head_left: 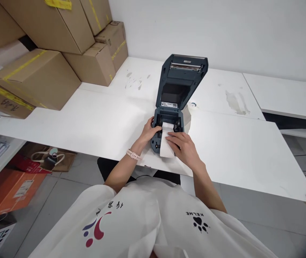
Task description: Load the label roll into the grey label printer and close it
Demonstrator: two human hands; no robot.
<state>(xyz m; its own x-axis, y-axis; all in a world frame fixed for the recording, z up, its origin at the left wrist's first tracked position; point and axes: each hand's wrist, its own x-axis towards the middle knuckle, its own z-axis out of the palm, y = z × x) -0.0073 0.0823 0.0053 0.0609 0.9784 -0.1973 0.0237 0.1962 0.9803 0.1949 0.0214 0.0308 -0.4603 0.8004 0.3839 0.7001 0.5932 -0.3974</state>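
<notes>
A dark blue-grey label printer (pixel 156 116) sits on the white table near its front edge, its lid (pixel 166 80) raised and tilted back. Inside the body lies a white paper roll, and a strip of label paper (pixel 166 148) runs from it over the printer's front. My left hand (pixel 149 132) grips the printer's left side, thumb over the inner edge and fingers outside. On the strip, my right hand (pixel 183 147) has its fingers closed at the paper's right side; its thumb is hard to make out.
Cardboard boxes (pixel 40 77) with yellow tape are piled at the table's back left. A white wall (pixel 217 32) stands behind the white table (pixel 230 154). An orange box (pixel 13 190) and a bag (pixel 52 157) are on the floor at the left. A second white surface (pixel 292 95) adjoins at right.
</notes>
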